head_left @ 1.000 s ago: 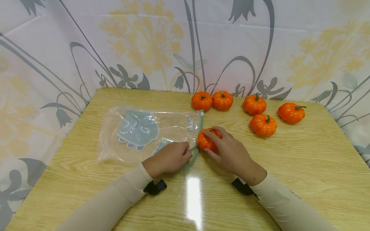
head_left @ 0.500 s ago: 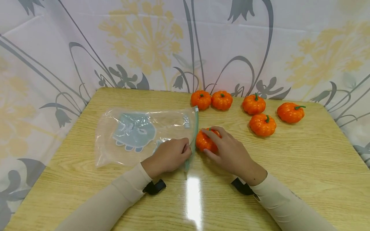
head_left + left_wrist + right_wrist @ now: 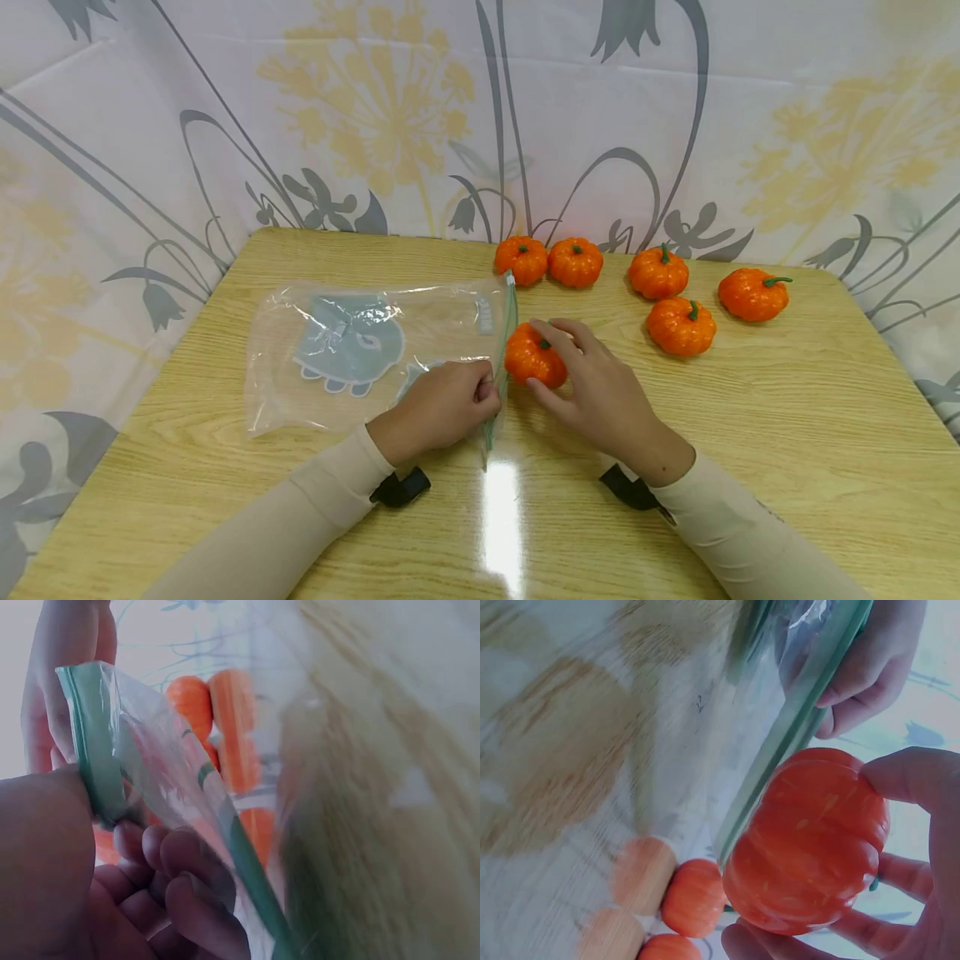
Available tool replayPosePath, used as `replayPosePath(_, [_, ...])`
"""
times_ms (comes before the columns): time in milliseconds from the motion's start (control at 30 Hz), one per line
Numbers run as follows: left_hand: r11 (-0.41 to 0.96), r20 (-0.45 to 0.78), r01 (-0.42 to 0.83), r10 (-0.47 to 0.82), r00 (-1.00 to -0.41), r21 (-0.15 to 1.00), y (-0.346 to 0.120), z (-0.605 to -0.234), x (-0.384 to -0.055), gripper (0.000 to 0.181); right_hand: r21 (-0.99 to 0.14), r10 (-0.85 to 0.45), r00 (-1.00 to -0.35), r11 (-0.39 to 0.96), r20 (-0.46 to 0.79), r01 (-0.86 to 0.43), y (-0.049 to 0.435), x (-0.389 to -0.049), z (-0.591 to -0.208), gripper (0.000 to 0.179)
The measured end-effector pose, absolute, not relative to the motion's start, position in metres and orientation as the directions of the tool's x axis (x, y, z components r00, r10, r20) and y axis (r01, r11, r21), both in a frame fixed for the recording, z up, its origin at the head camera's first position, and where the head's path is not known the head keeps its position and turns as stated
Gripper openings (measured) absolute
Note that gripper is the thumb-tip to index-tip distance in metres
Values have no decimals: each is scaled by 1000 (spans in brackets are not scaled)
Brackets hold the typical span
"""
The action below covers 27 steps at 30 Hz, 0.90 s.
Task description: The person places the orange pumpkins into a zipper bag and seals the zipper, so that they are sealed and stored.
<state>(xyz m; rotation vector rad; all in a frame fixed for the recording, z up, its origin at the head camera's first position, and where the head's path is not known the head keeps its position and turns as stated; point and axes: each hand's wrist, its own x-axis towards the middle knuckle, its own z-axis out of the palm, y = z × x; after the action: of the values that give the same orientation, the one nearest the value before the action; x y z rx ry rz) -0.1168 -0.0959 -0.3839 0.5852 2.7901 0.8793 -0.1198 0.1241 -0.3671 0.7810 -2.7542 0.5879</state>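
A clear zip bag (image 3: 450, 321) with a pale blue animal print lies on the wooden table, its green-edged mouth (image 3: 512, 308) facing right. My left hand (image 3: 450, 404) pinches the bag's mouth at the near side, fingers curled. In the left wrist view the green edges (image 3: 251, 862) of the mouth stand apart around those fingers. My right hand (image 3: 603, 392) grips a small orange pumpkin (image 3: 534, 357) with a green stem, right at the bag's mouth. Thumb and fingers wrap its sides in the right wrist view, where the pumpkin (image 3: 806, 840) overlaps the green edge.
Two more pumpkins (image 3: 575, 262) sit side by side at the table's back edge, just beyond the bag's corner. Several others, including one pumpkin (image 3: 681, 327) nearer the front, stand to the right. A floral curtain (image 3: 600, 108) hangs behind the table (image 3: 795, 433).
The bag's mouth has shifted slightly left and its green edges have spread apart. My right hand has lifted and tilted the pumpkin a little toward the mouth.
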Motion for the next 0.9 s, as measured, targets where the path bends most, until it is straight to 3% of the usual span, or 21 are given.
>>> replayPosePath(267, [739,49,334,379,-924,585,-94,-382,-117,17,-290,-497,-811,763,308,-578,124,-120,-369,74])
replayPosePath(467, [721,98,374,395,-913,582,-93,-382,-115,17,-359,-485,-838,757,249,-545,124,-121,-369,84])
replayPosePath(900, [688,167,456,446,-879,564,-91,-382,-113,16,-399,-506,-824,722,253,-566,125,-125,-375,59])
